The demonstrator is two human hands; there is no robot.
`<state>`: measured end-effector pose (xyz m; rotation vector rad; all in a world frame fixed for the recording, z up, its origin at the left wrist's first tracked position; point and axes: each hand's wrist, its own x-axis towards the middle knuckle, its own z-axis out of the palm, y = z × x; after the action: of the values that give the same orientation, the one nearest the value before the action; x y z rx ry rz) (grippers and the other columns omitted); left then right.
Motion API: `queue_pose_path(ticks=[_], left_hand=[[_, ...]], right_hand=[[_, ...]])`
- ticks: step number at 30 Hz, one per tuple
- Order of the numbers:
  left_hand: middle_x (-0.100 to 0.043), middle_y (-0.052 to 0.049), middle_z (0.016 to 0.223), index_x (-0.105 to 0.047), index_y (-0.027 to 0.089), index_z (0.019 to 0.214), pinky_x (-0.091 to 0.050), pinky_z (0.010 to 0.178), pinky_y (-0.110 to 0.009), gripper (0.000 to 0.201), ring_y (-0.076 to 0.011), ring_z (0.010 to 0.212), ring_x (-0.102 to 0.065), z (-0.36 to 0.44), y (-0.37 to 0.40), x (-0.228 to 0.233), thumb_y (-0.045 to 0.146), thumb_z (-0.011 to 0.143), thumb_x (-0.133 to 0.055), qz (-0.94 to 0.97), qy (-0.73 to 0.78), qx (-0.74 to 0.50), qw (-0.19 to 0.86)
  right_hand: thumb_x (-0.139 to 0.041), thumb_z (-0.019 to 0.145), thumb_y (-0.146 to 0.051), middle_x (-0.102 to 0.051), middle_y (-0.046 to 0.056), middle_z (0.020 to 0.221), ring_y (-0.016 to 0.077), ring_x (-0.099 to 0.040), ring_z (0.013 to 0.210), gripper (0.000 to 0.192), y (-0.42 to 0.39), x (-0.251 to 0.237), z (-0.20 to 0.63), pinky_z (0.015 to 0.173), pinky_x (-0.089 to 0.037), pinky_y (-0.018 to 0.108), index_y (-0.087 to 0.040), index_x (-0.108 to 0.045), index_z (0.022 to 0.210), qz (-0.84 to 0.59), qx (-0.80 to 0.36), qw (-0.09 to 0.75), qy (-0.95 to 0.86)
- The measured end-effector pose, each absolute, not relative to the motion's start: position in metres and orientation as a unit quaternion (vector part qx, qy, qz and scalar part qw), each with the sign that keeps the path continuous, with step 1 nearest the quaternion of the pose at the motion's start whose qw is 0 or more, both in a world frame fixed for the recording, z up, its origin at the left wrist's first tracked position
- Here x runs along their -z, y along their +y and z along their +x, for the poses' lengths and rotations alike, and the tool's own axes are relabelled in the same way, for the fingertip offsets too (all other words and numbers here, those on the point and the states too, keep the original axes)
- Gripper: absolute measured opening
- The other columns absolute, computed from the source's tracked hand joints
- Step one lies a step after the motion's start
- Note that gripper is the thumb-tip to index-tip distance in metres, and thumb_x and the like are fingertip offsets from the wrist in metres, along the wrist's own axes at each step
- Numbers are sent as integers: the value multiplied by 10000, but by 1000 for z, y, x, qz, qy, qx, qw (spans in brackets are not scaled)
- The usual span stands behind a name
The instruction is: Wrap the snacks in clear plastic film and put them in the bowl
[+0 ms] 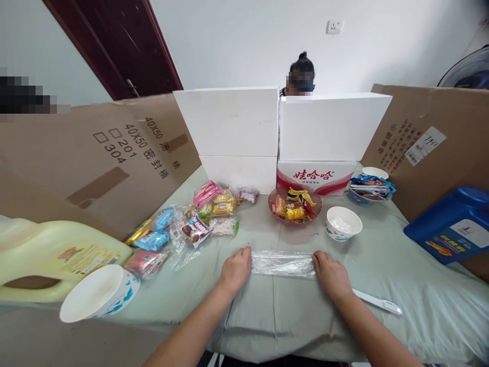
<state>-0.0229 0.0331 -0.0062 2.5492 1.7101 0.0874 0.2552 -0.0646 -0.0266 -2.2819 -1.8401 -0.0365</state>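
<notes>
Plastic wrap (283,264) stretched between left hand (236,270) and right hand (330,274).

Two hands rest on a green cloth (267,316). The left hand (236,270) holds one end of a roll of clear wrap (282,264), and the right hand (331,275) holds the other end. A white bowl (343,223) sits just past the right hand. A red dish (294,205) of sweets is farther back. Snack packs (187,224) lie to the left, near a yellow jug (57,255). A blue jug (451,224) lies at the right.
</notes>
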Motion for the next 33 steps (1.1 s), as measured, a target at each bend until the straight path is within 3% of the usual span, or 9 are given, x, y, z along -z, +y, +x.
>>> queue_pose_path(ticks=[6, 12, 15, 18, 21, 25, 30, 33], left_hand=[[-656, -111, 946, -591, 155, 1012, -476, 656, -315, 230, -237, 780, -669, -17, 32, 14, 145, 947, -371, 824, 567, -9, 9], [-640, -96, 912, -613, 152, 964, -484, 715, -339, 189, -239, 816, -638, -15, 33, 4, 137, 923, -429, 827, 562, -18, -23], [-614, -114, 985, -621, 159, 957, -470, 796, -399, 185, -279, 943, -582, -5, 21, -2, 105, 891, -458, 837, 533, -106, -65], [-605, -90, 958, -624, 180, 958, -477, 798, -372, 247, -244, 913, -564, 14, 2, 3, 61, 881, -422, 876, 447, -181, -31], [-591, -72, 940, -618, 184, 1017, -488, 775, -339, 252, -220, 877, -563, 26, -11, 16, 83, 881, -431, 891, 420, -173, 17], [-572, -92, 1019, -583, 170, 1183, -477, 772, -369, 304, -247, 901, -535, 13, -6, 26, 200, 899, -480, 857, 496, -138, -16], [-594, -122, 1135, -548, 180, 1284, -447, 801, -417, 384, -281, 954, -519, -10, 8, 19, 241, 914, -469, 859, 498, -113, -38], [-597, -130, 1215, -540, 185, 1288, -400, 913, -463, 395, -296, 1079, -511, -3, 17, 15, 174, 906, -443, 871, 476, -123, -23]], right_hand=[[-332, 1000, -315, -681, 65, 842, 198, -660, 650, 288, -54, 26, 251, 511, -337, 276, -186, -568, 898, -793, 32, 49, -606], [-418, 969, -387, -661, 109, 833, 242, -650, 699, 297, -50, 14, 251, 580, -407, 317, -151, -588, 909, -802, 60, 47, -592], [-425, 961, -351, -651, 152, 989, 288, -617, 940, 294, -53, 9, 236, 795, -444, 394, -142, -631, 947, -755, 106, 108, -638], [-414, 960, -320, -596, 136, 1258, 282, -496, 1211, 341, -55, 11, 210, 1037, -336, 439, -157, -604, 1192, -656, 72, 165, -733], [-414, 943, -478, -394, 95, 1490, 269, -290, 1394, 581, -54, 18, 194, 1143, -205, 464, -174, -389, 1438, -576, -27, 128, -807], [-401, 891, -627, -191, 119, 1560, 313, -137, 1444, 792, -60, 25, 209, 1148, -130, 548, -138, -248, 1496, -652, -91, 47, -751], [-459, 832, -672, -247, 160, 1539, 341, -196, 1426, 866, -107, 44, 232, 1129, -139, 565, -117, -301, 1478, -706, -5, 63, -705], [-485, 841, -626, -356, 138, 1502, 347, -319, 1373, 784, -149, 58, 230, 1084, -225, 546, -175, -338, 1465, -659, 93, 112, -738]])
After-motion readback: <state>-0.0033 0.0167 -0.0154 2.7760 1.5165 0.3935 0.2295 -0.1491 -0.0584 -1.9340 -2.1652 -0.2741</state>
